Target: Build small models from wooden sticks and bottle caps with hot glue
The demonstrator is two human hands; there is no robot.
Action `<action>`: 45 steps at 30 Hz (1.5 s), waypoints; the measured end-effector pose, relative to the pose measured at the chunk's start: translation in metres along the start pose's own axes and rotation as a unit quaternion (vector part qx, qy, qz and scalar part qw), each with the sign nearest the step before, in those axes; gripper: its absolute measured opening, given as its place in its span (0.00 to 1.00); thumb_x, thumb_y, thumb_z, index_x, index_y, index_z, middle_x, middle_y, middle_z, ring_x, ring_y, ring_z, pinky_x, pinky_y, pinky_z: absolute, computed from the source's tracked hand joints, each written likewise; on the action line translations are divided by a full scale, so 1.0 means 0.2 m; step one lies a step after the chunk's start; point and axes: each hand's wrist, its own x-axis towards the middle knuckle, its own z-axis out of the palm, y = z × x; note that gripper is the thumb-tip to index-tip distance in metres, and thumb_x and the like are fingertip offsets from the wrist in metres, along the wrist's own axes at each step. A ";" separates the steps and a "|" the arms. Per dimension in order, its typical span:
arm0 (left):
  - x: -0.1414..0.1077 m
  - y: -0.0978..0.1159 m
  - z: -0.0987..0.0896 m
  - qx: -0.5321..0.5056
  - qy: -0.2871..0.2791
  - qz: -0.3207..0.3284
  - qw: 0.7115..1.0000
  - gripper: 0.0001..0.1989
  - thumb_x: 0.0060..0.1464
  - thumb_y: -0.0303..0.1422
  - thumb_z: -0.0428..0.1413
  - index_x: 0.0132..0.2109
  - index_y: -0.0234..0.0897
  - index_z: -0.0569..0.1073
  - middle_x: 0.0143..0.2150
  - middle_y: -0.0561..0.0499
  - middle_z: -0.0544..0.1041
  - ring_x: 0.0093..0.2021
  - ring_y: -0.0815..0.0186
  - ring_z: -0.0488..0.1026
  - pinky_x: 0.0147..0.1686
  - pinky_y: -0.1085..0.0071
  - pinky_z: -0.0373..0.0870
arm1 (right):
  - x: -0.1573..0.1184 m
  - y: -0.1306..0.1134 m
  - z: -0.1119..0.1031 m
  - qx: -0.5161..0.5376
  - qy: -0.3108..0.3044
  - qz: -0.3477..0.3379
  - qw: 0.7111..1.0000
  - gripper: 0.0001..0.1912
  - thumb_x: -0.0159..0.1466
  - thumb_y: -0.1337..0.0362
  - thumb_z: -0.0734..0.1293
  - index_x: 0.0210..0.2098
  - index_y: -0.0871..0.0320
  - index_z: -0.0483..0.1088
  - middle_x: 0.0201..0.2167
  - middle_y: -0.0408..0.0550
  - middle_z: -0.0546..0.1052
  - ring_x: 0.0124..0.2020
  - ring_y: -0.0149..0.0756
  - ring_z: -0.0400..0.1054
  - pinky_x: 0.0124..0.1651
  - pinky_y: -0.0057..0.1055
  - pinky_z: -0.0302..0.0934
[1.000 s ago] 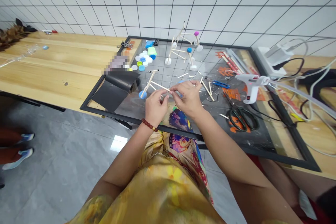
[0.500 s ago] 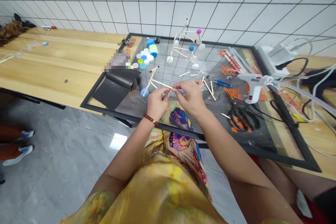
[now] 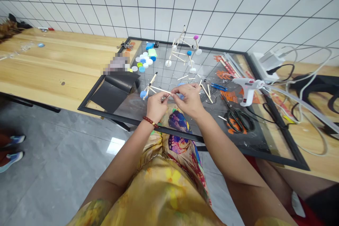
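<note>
Both my hands meet over the glass panel at the end of a half-built stick model bicycle (image 3: 149, 86), made of pale sticks with a blue bottle-cap wheel (image 3: 143, 94) at its left. My left hand (image 3: 156, 106) is closed, thumb and fingers pinching the frame's sticks near their right end. With thumb and forefinger, my right hand (image 3: 188, 99) pinches the tip of the same model. Another blue cap shows partly behind the right fingers. Beyond stand two finished-looking stick bicycles, one with a blue seat (image 3: 189, 53), one with a magenta seat (image 3: 196, 37).
Right of my hands are loose sticks (image 3: 206, 93), a blue tool (image 3: 219, 87), black-handled scissors (image 3: 239, 120) and a white glue gun (image 3: 247, 90) with cables. Several bottle caps (image 3: 143, 60) and black sheets (image 3: 111, 91) lie left. A black frame (image 3: 185, 134) edges the glass.
The view has shifted slightly. The model in my hands has tilted a little, its top stick leaning differently; both hands keep their pinch at its right end.
</note>
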 end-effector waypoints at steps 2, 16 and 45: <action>0.00 0.00 0.00 0.000 0.000 -0.001 1.000 0.07 0.54 0.24 0.58 0.37 0.37 0.80 0.32 0.52 0.82 0.30 0.68 0.77 0.34 0.74 0.69 | 0.00 0.01 0.00 0.003 0.000 -0.003 1.000 0.07 0.65 0.61 0.65 0.33 0.54 0.75 0.33 0.45 0.81 0.40 0.42 0.73 0.57 0.47 0.46; -0.02 -0.01 0.00 -0.022 -0.006 -0.002 1.000 0.06 0.56 0.28 0.58 0.39 0.37 0.80 0.31 0.51 0.81 0.29 0.68 0.76 0.33 0.73 0.70 | 0.01 0.03 -0.01 0.020 -0.036 0.012 0.999 0.08 0.64 0.63 0.65 0.35 0.54 0.77 0.33 0.46 0.82 0.39 0.43 0.73 0.56 0.48 0.48; -0.03 0.00 0.02 -0.053 0.007 0.004 0.999 0.07 0.59 0.30 0.58 0.41 0.37 0.81 0.34 0.49 0.83 0.30 0.68 0.77 0.33 0.73 0.73 | 0.00 0.00 -0.01 -0.008 0.018 -0.010 1.000 0.10 0.67 0.58 0.64 0.35 0.53 0.76 0.34 0.46 0.82 0.41 0.43 0.73 0.57 0.47 0.48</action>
